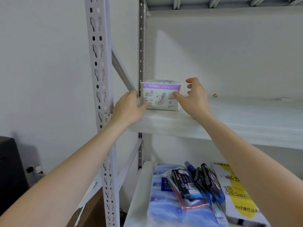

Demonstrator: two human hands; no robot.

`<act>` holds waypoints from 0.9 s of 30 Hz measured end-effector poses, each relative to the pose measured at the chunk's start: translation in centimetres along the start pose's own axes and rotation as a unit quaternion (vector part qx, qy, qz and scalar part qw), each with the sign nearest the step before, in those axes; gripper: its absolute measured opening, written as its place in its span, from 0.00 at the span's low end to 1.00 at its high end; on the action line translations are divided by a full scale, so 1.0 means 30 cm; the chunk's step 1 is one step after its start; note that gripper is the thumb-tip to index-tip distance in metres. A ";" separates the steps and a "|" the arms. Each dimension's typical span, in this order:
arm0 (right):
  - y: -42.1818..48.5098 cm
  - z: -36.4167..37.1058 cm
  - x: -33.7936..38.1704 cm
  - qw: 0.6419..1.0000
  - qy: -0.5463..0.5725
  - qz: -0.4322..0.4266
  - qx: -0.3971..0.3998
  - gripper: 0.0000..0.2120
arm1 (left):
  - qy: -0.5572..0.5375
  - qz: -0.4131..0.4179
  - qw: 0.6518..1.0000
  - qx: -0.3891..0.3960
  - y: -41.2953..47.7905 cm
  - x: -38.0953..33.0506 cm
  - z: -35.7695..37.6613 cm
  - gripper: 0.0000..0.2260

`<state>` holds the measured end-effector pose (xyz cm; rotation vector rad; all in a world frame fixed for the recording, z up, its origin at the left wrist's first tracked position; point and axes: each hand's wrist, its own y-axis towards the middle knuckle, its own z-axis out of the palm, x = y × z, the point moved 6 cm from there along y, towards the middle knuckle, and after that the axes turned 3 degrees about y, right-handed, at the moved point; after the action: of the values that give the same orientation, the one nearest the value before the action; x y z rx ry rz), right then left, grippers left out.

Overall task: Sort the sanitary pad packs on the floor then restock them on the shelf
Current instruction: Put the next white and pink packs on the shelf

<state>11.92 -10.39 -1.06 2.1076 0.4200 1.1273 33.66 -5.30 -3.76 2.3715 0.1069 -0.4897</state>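
A white and purple sanitary pad pack (159,96) stands upright at the far left end of the white shelf (229,122), against the rack's rear post. My left hand (129,108) rests at the pack's lower left corner, fingers touching it. My right hand (194,97) is just right of the pack with fingers spread; its thumb tip touches the pack's right face. Neither hand grips the pack.
The grey slotted rack upright (101,95) stands left of my left arm. On the lower shelf lie a blue tissue pack (164,202), several dark blue packs (201,182) and a yellow and white pack (236,190). A small object (216,95) lies further right on the shelf.
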 end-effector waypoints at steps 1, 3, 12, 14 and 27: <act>-0.030 -0.017 0.015 1.000 -0.021 -0.019 -0.006 0.27 | 0.014 0.022 0.999 -0.025 -0.041 -0.012 -0.018 0.26; -0.099 -0.053 0.048 0.996 -0.074 -0.055 -0.012 0.26 | 0.032 0.063 0.995 -0.072 -0.126 -0.032 -0.059 0.24; -0.599 -0.189 0.090 0.950 -0.270 -0.158 0.015 0.25 | 0.157 0.186 0.967 -0.074 -0.584 -0.080 -0.066 0.27; -0.715 -0.204 0.056 0.942 -0.295 -0.148 0.058 0.26 | 0.175 0.193 0.964 -0.055 -0.701 -0.092 -0.040 0.27; -1.393 -0.469 -0.318 0.905 -0.347 -0.059 0.240 0.31 | 0.199 0.186 0.959 0.082 -1.500 -0.273 0.198 0.29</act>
<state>-3.38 19.57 -31.12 2.6833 0.4947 0.1438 14.80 24.99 -32.98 2.5430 -0.2045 0.1670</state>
